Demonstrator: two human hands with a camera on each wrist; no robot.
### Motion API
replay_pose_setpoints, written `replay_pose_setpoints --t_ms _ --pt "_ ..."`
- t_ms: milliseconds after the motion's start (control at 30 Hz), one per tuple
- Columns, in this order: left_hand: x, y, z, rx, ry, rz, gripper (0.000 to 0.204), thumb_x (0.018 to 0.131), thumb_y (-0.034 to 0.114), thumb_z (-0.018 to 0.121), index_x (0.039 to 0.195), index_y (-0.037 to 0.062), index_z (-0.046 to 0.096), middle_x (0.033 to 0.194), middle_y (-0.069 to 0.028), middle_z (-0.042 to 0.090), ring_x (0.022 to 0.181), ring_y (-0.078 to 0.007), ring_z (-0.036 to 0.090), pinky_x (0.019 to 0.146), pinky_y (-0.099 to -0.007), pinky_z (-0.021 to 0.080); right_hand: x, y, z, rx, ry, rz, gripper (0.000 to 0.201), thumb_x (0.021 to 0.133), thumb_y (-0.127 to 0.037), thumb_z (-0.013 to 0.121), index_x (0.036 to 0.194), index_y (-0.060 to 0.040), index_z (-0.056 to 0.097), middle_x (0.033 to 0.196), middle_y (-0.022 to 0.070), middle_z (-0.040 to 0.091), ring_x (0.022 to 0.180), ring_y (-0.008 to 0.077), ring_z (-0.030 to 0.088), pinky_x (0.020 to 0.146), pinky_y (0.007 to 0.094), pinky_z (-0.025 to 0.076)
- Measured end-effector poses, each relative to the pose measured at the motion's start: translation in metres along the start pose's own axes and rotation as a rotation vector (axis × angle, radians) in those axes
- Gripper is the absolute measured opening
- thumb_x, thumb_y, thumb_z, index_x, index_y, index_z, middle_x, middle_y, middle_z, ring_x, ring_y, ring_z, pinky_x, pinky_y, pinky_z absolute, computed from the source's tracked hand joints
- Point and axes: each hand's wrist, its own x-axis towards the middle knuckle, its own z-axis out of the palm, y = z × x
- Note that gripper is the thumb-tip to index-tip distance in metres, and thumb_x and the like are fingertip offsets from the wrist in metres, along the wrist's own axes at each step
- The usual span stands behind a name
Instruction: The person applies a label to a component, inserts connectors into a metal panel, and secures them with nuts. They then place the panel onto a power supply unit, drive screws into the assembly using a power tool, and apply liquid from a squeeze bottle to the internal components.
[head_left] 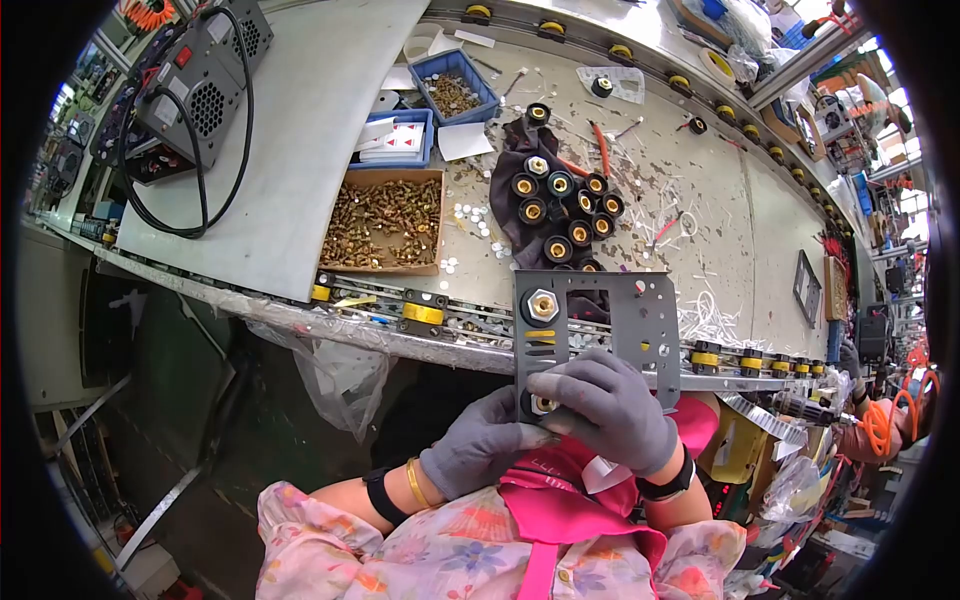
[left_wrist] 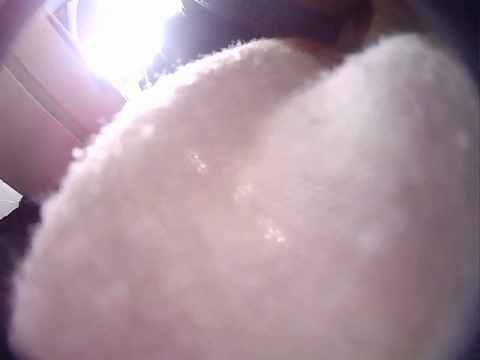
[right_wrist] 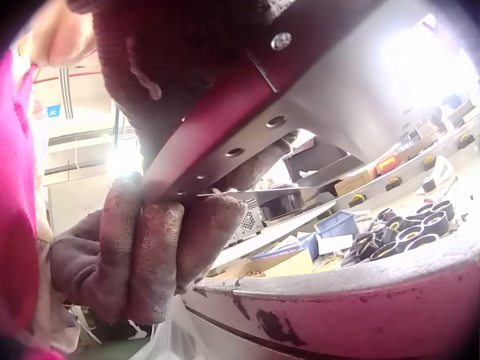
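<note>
A dark grey sheet-metal panel [head_left: 640, 325] with slots and round holes is held up at the bench's front edge. Near its upper left corner sits a black socket with a hex nut and brass centre [head_left: 542, 306]. A second hex nut [head_left: 543, 405] is partly covered at the lower left corner. My gloved left hand [head_left: 482, 445] grips that lower corner; its fingers [right_wrist: 154, 255] wrap the panel's edge in the right wrist view. My gloved right hand [head_left: 615, 410] lies across the panel's front, fingertips pinching the lower nut. Blurred pale fuzzy material fills the left wrist view.
Several black sockets with brass centres [head_left: 558, 250] lie on a dark cloth [head_left: 507, 190] behind the panel. A cardboard box [head_left: 440, 225] of brass fittings and blue bins [head_left: 485, 105] stand left of them. Rollers [head_left: 423, 313] line the bench edge; a grey machine [head_left: 205, 90] stands far left.
</note>
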Motion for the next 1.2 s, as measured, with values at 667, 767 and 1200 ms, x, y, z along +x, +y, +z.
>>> replay_pose_setpoints --t_ms 667,767,1200 --pt "0.003 -0.002 0.002 0.025 0.046 -0.014 0.055 0.083 -0.003 0.056 0.134 0.0005 0.039 0.125 -0.0114 0.053 0.117 -0.0205 0.053 0.102 -0.0353 0.042 -0.004 0.003 -0.010 0.038 -0.121 0.127 0.036 0.072 -0.023 0.074 0.106 -0.0165 0.064 0.091 0.0041 0.055 0.086 0.0262 0.058 0.074 0.0387 0.047" --pt "0.004 -0.003 0.001 0.018 0.034 -0.004 0.054 0.082 -0.003 0.057 0.133 0.0002 0.040 0.125 -0.0117 0.053 0.117 -0.0205 0.054 0.102 -0.0356 0.043 -0.006 0.001 -0.010 -0.081 -0.047 0.126 0.032 0.071 -0.024 0.075 0.099 -0.0151 0.063 0.087 0.0049 0.055 0.083 0.0270 0.058 0.073 0.0390 0.047" --pt "0.005 0.008 0.008 0.056 0.029 0.073 0.052 0.082 0.000 0.061 0.132 -0.0006 0.044 0.130 -0.0105 0.053 0.121 -0.0205 0.051 0.100 -0.0327 0.043 -0.021 0.002 -0.020 -0.031 0.274 0.123 0.033 0.078 -0.018 0.069 0.110 -0.0117 0.063 0.073 0.0000 0.064 0.071 0.0215 0.061 0.066 0.0346 0.043"
